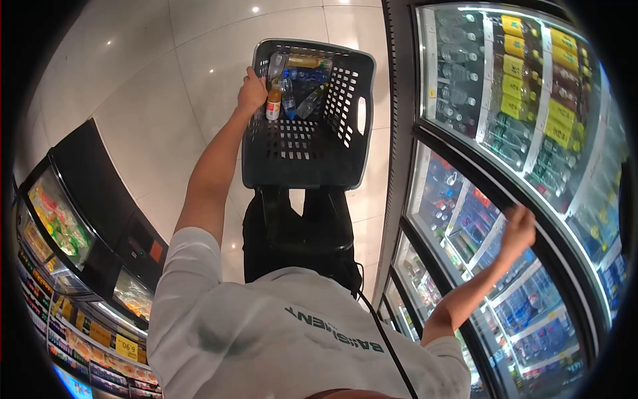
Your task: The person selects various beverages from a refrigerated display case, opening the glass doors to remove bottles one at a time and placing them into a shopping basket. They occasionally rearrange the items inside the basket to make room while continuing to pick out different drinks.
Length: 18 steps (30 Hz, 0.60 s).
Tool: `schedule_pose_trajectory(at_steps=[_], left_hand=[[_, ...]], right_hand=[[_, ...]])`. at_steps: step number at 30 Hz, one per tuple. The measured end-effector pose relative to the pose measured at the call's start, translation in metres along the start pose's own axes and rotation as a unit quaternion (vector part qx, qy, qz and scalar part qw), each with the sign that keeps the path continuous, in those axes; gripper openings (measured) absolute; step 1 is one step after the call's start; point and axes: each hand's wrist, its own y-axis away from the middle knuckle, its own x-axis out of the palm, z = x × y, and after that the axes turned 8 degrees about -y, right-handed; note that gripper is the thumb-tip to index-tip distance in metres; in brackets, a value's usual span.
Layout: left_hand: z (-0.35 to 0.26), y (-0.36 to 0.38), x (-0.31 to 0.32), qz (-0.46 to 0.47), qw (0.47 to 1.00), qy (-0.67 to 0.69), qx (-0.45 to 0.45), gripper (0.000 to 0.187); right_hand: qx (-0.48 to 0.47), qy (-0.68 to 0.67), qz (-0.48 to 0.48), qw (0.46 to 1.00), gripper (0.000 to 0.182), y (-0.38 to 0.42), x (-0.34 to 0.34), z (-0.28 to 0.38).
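Note:
My left hand (252, 93) is closed on the left rim of a black shopping basket (299, 169). Inside it lie several bottles, among them an orange juice bottle (273, 105) with a white cap end, a clear water bottle (288, 96) with a blue cap, and a bottle of yellow drink (304, 62). On the right, my right hand (520, 229) is closed at the dark edge of a glass fridge door (488, 179); the handle itself is hidden by the fingers. Behind the glass are shelves of bottled drinks.
Upright drink fridges run along the right side, with yellow-labelled bottles (513, 66) and clear bottles (457, 73) in rows. A black display case (109, 179) with packaged food stands at the left, above shelves of goods with a price tag (126, 347). Pale tiles (143, 120) cover the floor.

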Motion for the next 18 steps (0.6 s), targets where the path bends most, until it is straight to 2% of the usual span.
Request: schedule_pose_trajectory(at_steps=[2, 3, 4, 5, 6, 7, 8, 9, 11, 13, 16, 18], left_hand=[[0.001, -0.006, 0.004, 0.009, 1.0, -0.025, -0.014, 0.049], [-0.001, -0.01, 0.003, 0.013, 0.999, -0.037, -0.02, 0.043], [-0.006, -0.016, -0.008, 0.055, 0.997, -0.002, -0.046, 0.04], [-0.013, -0.02, -0.023, 0.096, 0.992, 0.032, -0.072, 0.037], [-0.018, -0.018, -0.03, 0.139, 0.983, 0.066, -0.1, 0.035], [-0.016, -0.017, -0.027, 0.114, 0.988, 0.049, -0.089, 0.03], [-0.014, -0.019, -0.021, 0.089, 0.993, 0.029, -0.075, 0.025], [-0.013, -0.02, -0.015, 0.066, 0.996, 0.008, -0.061, 0.02], [-0.013, -0.02, -0.01, 0.053, 0.997, 0.002, -0.056, 0.02], [-0.012, -0.021, -0.006, 0.051, 0.997, -0.014, -0.06, 0.022], [-0.007, -0.026, -0.001, 0.03, 0.997, -0.044, -0.063, 0.024], [0.001, -0.024, 0.002, -0.008, 0.998, -0.057, -0.038, 0.018]], right_hand=[[-0.021, -0.121, 0.202, 0.972, 0.023, 0.012, 0.121, 0.087], [-0.092, -0.118, 0.291, 0.945, 0.019, 0.019, 0.18, 0.121], [-0.127, -0.166, 0.385, 0.899, 0.021, 0.027, 0.243, 0.146], [-0.118, -0.17, 0.46, 0.863, 0.025, 0.035, 0.311, 0.165], [-0.134, -0.165, 0.509, 0.834, 0.025, 0.043, 0.379, 0.181], [-0.214, -0.187, 0.511, 0.811, 0.023, 0.051, 0.445, 0.192], [-0.218, -0.121, 0.522, 0.816, 0.023, 0.059, 0.504, 0.206], [-0.221, -0.07, 0.56, 0.796, 0.031, 0.062, 0.572, 0.206], [-0.233, -0.015, 0.529, 0.816, 0.042, 0.067, 0.668, 0.214], [-0.301, -0.001, 0.46, 0.836, 0.052, 0.075, 0.757, 0.204], [-0.249, -0.018, 0.48, 0.841, 0.063, 0.081, 0.859, 0.178], [-0.293, 0.059, 0.392, 0.87, 0.07, 0.095, 0.871, 0.17]])
